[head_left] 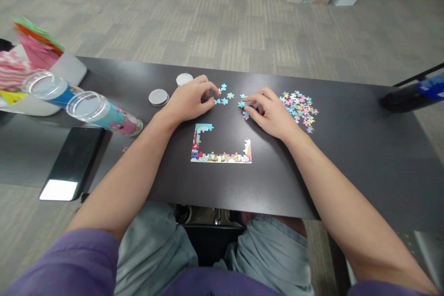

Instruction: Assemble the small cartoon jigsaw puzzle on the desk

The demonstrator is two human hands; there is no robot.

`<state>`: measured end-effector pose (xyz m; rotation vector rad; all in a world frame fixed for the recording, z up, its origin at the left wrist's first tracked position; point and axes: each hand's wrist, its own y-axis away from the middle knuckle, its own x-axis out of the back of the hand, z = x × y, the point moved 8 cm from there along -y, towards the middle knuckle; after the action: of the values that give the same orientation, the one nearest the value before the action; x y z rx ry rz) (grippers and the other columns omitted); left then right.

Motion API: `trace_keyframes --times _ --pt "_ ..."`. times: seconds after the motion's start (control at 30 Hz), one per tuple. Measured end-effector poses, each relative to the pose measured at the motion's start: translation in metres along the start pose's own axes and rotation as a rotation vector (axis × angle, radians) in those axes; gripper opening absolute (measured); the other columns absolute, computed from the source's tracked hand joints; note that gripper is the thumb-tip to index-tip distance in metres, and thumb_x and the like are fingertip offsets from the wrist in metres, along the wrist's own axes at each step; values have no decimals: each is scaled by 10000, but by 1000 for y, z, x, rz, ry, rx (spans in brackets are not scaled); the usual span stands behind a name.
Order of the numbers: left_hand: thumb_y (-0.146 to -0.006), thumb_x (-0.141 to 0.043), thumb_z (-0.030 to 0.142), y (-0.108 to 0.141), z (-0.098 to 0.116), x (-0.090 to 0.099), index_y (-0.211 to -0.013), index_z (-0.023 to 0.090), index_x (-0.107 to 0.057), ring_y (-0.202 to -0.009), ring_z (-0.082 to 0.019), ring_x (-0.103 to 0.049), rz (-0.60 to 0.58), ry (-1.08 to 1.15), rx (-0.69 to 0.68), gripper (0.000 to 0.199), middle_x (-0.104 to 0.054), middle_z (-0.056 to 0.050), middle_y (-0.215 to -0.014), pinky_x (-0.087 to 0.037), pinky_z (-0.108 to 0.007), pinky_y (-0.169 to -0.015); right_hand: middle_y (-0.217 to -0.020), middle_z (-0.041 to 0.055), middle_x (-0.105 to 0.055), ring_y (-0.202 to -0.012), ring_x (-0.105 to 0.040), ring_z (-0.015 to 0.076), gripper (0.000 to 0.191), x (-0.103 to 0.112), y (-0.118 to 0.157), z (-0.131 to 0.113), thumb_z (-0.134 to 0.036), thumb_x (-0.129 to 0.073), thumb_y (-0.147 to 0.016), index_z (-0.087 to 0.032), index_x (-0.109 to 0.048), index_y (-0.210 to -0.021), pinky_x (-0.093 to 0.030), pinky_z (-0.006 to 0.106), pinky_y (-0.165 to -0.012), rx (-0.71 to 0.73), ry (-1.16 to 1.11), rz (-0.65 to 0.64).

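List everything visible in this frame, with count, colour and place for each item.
table: one, dark, across the middle.
partly built puzzle frame: one, multicoloured, U-shaped, centre of the table, nearer the person than both hands.
loose blue pieces: a few, between the two hands.
pile of pieces: one, pastel mix, just beyond the right hand.
round lids: two, grey-white, beside the left hand.
clear tubes: two, lying on their sides, far left.
phone: one, black, left near edge.
coloured paper stack: one, pink, green, orange, far left.
dark object with a blue part: one, far right.
left hand: fingers at the loose pieces.
right hand: fingers on a blue piece.
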<state>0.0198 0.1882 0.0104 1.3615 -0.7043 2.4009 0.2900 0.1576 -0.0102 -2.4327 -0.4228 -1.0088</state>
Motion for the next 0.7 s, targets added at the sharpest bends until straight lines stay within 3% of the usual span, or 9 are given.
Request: trace_keyframes --times 0.1,0.17,0.27,0.4,0.53,0.7 --pt "-1033 -752 151 -1 -6 3 -1223 246 -906 -964 -264 -702 53 -30 46 262 -799 -71 -1168 -545 -430 -892 -1342 144 -768 -911 -729 325 275 4 1 0 -446 -744 -1214 -336 -901 -1412 -683 598 -976 1 -4 29" --pt "-1054 -744 148 0 -7 5 -1353 227 -908 -978 -263 -710 90 -36 66 351 -816 -93 -1263 -569 -438 -914 -1334 149 -773 -916 -736 332 278 6 1 0 -428 -742 -1204 -328 -900 -1410 -682 611 -982 -2 -3 45" --pt "-1145 -679 178 2 -4 3 -1571 228 -907 -1146 -297 -773 85 -72 68 486 -798 -145 -1473 -617 -451 -982 -1347 152 -785 -942 -740 345 274 6 1 1 -442 -747 -1195 -339 -898 -1399 -681 622 -985 -13 5 44" --pt "-1230 -674 272 4 -1 -4 -1642 295 -920 -1241 -326 -798 13 -170 96 480 -775 -150 -1549 -638 -438 -934 -1325 145 -781 -942 -736 347 277 4 0 -4 -478 -751 -1196 -348 -905 -1387 -676 610 -970 -2 12 22" --pt "-1211 -784 308 4 1 -1 -1429 299 -993 -1191 -322 -793 45 -186 111 302 -805 -140 -1510 -620 -449 -893 -1296 133 -786 -874 -707 318 247 2 0 -9 -423 -758 -1187 -319 -891 -1366 -661 593 -976 14 29 6" --pt "-1135 -928 300 2 -3 2 -1203 281 -967 -1127 -299 -773 107 -96 160 80 -850 -101 -1381 -616 -455 -949 -1306 125 -802 -860 -698 297 231 2 0 -9 -379 -778 -1176 -309 -882 -1370 -645 541 -944 37 43 18"
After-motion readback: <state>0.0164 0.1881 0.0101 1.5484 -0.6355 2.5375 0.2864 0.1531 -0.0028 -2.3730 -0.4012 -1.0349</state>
